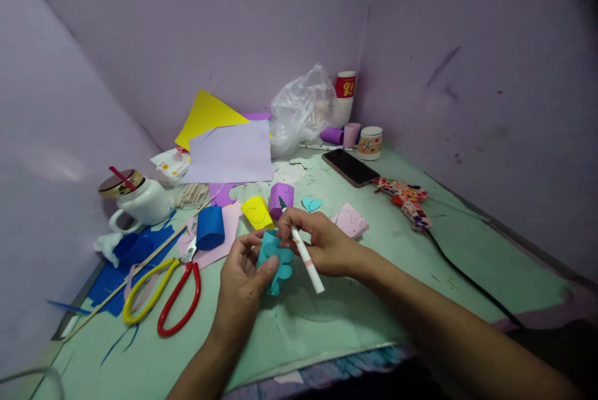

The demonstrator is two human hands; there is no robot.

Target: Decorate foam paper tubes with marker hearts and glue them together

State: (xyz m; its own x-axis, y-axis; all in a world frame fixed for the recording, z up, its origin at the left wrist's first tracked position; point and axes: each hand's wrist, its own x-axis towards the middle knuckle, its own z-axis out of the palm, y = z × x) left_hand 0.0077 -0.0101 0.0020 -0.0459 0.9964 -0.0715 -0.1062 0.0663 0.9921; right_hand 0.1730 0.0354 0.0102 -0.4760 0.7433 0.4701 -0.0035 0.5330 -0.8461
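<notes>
My left hand grips a teal paper roll over the table, its thumb pressing a teal scalloped paper cutout against the roll's side. Held in my right hand is a white marker with a dark green tip that points up and away from me. Some right fingertips reach the upper edge of the teal paper. Beyond my hands lie a yellow paper roll, a purple paper roll and a small teal heart. A pink paper roll with a drawn heart sits behind my right wrist.
Scissors with yellow and red handles lie at left, near a blue paper roll, a wooden stick and a lidded white mug. A phone and a floral-patterned glue gun with a black cord are at right.
</notes>
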